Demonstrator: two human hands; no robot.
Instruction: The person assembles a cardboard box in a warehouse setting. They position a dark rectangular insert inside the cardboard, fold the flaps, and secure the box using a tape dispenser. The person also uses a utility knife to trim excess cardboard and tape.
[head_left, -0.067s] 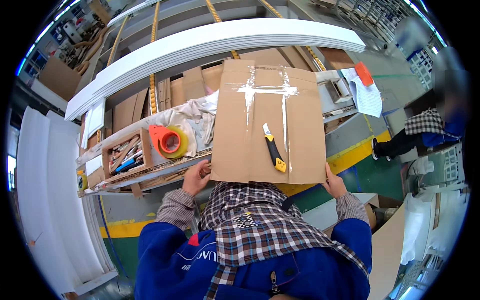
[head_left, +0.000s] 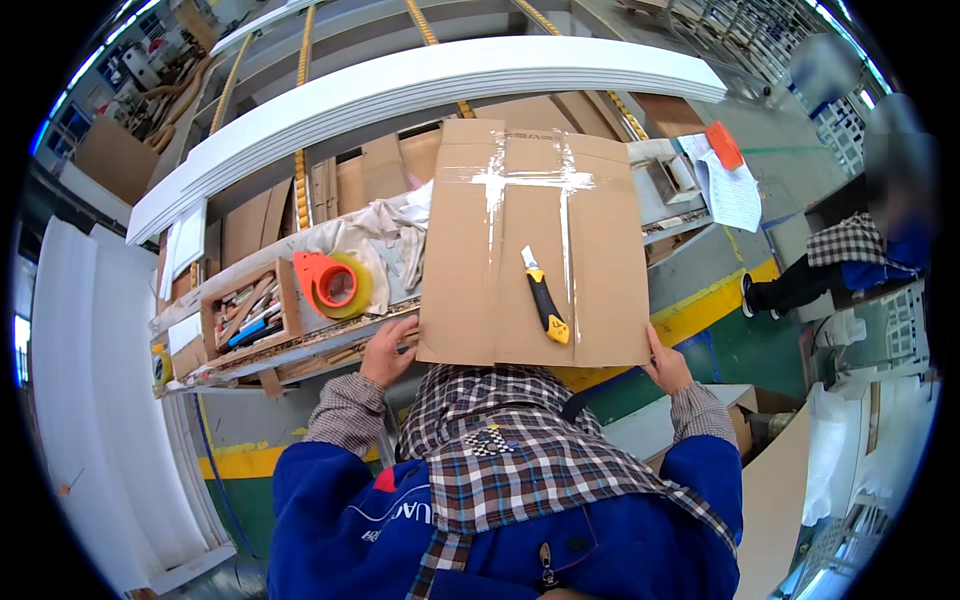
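Observation:
A flat piece of brown cardboard with strips of clear tape across its upper half lies before me on the bench, its near edge reaching over my lap. My left hand grips its near left corner, fingers curled at the edge. At the near right corner my right hand pinches the edge, thumb on top. A black and yellow utility knife rests on the cardboard with its blade pointing away from me. To the left, an orange tape dispenser with yellowish tape sits on the bench by a crumpled white cloth.
A wooden box of pens and tools stands at the bench's left. Long white boards lie across the far side. Papers with an orange object are at the right. Another person is at the far right.
The view has shifted very slightly, so the bench and cardboard sit a few pixels further left. Both hands keep their places at the cardboard's corners.

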